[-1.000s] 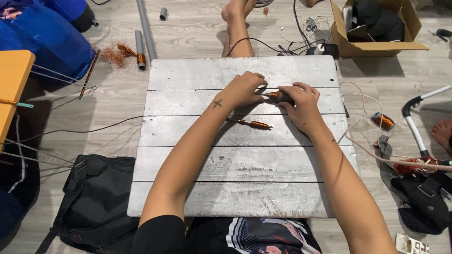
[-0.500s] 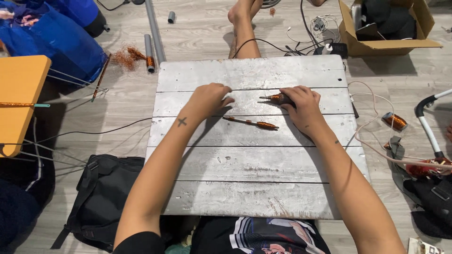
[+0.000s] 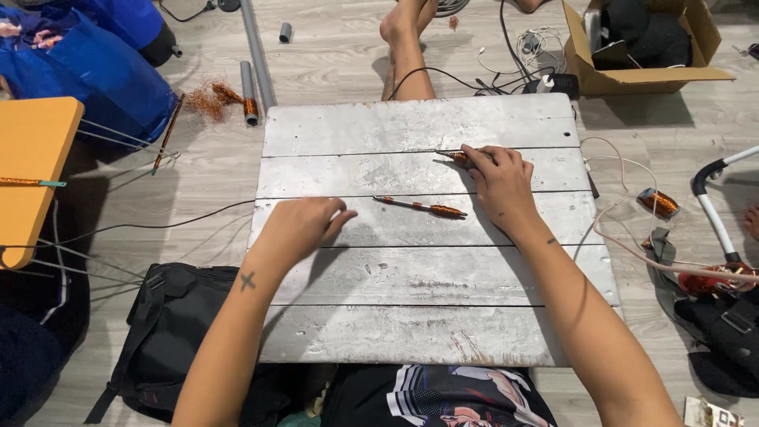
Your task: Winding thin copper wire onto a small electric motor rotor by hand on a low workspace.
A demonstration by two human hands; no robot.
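On the white plank board (image 3: 419,269), a thin rod wound with copper wire (image 3: 457,157) is pinched at its end by the right hand (image 3: 500,183), towards the board's far edge. A second copper-wound rod (image 3: 421,207) is left lying free near the board's middle. Nothing is grasped by the left hand (image 3: 300,228), which is rested loosely curled on the board's left part.

whitewashed grey board (image 3: 411,269), copper-orange wound rod (image 3: 421,207), blue bag (image 3: 95,71), black bag (image 3: 158,332)
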